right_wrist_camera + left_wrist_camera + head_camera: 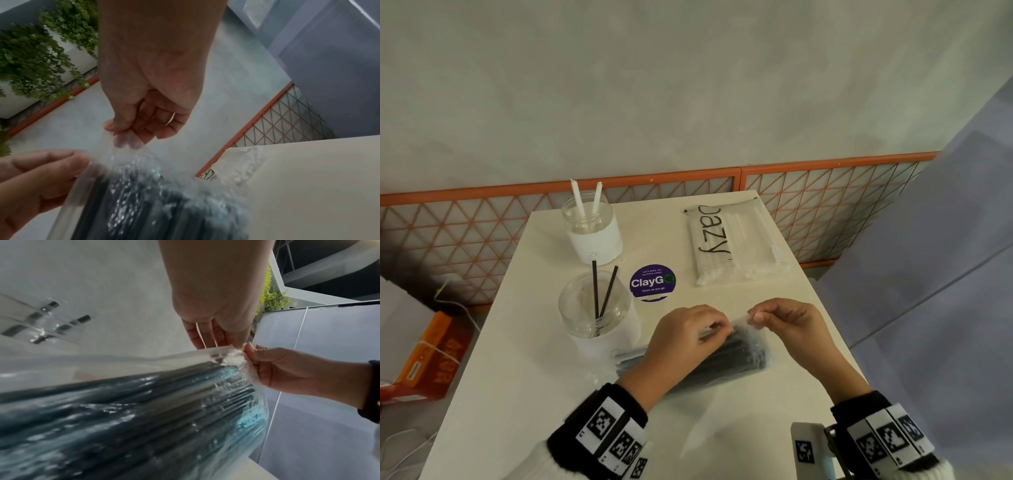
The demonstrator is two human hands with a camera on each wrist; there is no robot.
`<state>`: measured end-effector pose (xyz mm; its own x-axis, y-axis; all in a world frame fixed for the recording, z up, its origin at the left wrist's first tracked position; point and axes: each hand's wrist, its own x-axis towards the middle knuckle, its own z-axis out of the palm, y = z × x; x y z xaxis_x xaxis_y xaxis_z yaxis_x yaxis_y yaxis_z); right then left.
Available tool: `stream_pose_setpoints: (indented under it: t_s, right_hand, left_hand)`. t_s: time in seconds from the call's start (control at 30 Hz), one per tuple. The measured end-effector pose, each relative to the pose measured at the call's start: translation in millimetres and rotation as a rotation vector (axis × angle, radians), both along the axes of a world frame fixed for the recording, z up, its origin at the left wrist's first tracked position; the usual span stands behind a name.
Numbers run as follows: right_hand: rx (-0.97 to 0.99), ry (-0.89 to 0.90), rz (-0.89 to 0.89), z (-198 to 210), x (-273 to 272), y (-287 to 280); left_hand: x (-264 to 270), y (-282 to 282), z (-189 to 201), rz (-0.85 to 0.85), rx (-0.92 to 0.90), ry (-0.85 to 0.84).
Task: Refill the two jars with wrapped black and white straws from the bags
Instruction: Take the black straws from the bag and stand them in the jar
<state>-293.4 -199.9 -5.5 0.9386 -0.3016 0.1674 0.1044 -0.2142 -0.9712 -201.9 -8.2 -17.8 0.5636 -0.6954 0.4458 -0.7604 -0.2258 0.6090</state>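
Two clear jars are standing at the left of a white surface [722, 428], the far jar [592, 228] holding two wrapped white straws, the near jar [597, 308] two black ones, beside a purple "ClayGo – Clean as you go" sticker [652, 283]. At centre, the left hand [681, 337] and right hand [787, 320] are each pinching the top edge of a clear bag of black straws [732, 356]. To the right a bag of white straws [726, 246], lettered "azy", is lying before an orange lattice fence [825, 192].

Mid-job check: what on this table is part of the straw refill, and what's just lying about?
Part of the job:
- bag of black straws, pinched at its end by left hand and right hand
- bag of white straws
- jar with black straws
- jar with white straws

Lying about:
- ClayGo sticker
- orange box on the floor
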Motion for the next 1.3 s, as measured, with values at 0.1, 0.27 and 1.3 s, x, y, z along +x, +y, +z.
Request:
stream_pose_setpoints:
  t_s: [0.1, 0.27, 1.3]
  right_hand:
    - [0.001, -0.008, -0.108, -7.4, 0.6, -9.8]
    - [0.042, 0.045, -0.295, -34.4, -5.8, -31.8]
    - [0.126, 0.298, -0.401, -70.7, -16.3, -14.4]
  left_hand:
    - [8.2, 24.8, -10.2, 0.049, 0.106, -0.039]
    - [7.3, 81.1, -38.3, 0.188, 0.230, 0.003]
    - [4.3, 49.5, -39.4, 0.166, 0.425, 0.321]
